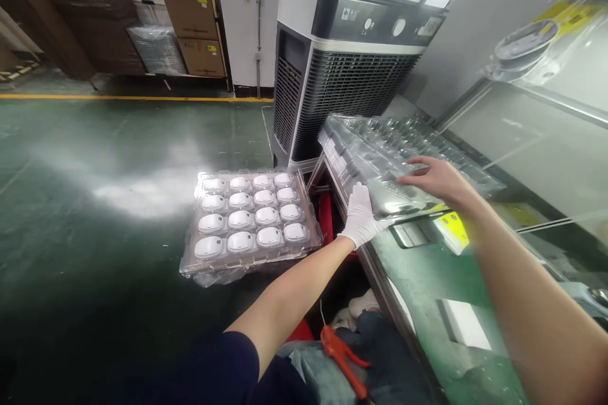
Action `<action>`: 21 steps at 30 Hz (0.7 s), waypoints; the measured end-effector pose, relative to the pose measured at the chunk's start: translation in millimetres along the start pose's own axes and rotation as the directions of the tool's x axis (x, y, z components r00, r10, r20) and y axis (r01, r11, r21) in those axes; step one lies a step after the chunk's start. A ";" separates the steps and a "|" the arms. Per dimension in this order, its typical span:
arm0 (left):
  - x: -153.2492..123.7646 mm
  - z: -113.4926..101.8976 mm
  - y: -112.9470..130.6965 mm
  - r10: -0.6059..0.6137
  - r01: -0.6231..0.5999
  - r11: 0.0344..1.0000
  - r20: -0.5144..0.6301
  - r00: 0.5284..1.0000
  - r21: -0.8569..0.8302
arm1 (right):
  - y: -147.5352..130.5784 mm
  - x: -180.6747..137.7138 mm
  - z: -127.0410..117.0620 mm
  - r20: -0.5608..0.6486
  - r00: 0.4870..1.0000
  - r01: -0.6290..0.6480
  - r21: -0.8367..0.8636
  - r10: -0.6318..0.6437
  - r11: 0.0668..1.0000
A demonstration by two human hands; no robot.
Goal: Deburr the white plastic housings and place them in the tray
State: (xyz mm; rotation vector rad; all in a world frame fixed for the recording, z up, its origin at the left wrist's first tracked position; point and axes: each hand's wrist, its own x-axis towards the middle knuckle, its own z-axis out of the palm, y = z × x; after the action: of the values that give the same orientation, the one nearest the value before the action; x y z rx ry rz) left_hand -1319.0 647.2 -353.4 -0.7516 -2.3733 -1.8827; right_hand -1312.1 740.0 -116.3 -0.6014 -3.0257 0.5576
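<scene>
Green worktop (418, 294) holds clear trays (351, 150) beside an air cooler (361, 76) (left hand (360, 218) flat, right hand (437, 182) spread apart).

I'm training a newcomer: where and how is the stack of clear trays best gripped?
Probably by the outer rim of the stack of clear trays, coming from the near side: one hand at the near left corner, where the gloved left hand is, the other along the near edge. That rim lies exposed there, while the moulded top looks awkward to grasp.

My arms (294, 285) reach forward: gloved left hand (360, 218) extended, fingers straight; bare right hand (437, 181) loosely curved, fingers parted.
</scene>
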 end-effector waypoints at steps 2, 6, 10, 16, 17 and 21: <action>2.3 1.6 -2.0 -0.008 0.008 1.000 0.006 1.000 -0.001 | -10.2 -7.5 -21.5 -0.054 0.999 0.005 0.042 -0.003 0.999; 0.6 2.0 -2.3 -0.031 0.031 0.999 0.003 1.000 -0.020 | -19.2 -21.6 -49.7 -0.199 0.980 0.033 0.142 -0.004 0.989; -10.8 -10.5 20.1 -0.078 0.077 0.994 -0.011 0.997 -0.077 | -2.9 -30.9 -36.8 -0.192 0.978 0.089 0.036 -0.080 0.995; -32.9 -38.8 90.7 -0.431 0.202 0.477 -0.027 0.902 -0.856 | 30.2 -73.9 44.7 -0.001 0.931 0.362 -0.127 -0.365 0.923; -35.1 -43.1 98.0 -0.491 0.215 0.418 -0.021 0.871 -0.883 | 35.8 -82.4 53.7 0.028 0.905 0.425 -0.107 -0.424 0.899; -45.6 -66.1 108.2 -0.650 0.284 0.291 0.029 0.759 -0.914 | 74.1 -92.2 51.4 0.050 0.918 0.397 -0.094 -0.394 0.913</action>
State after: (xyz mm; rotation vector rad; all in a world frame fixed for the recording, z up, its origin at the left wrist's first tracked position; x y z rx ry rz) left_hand -1255.9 587.1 -250.7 0.4907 -1.2450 -3.1956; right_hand -1203.2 752.1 -184.3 0.0316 -3.0862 0.3937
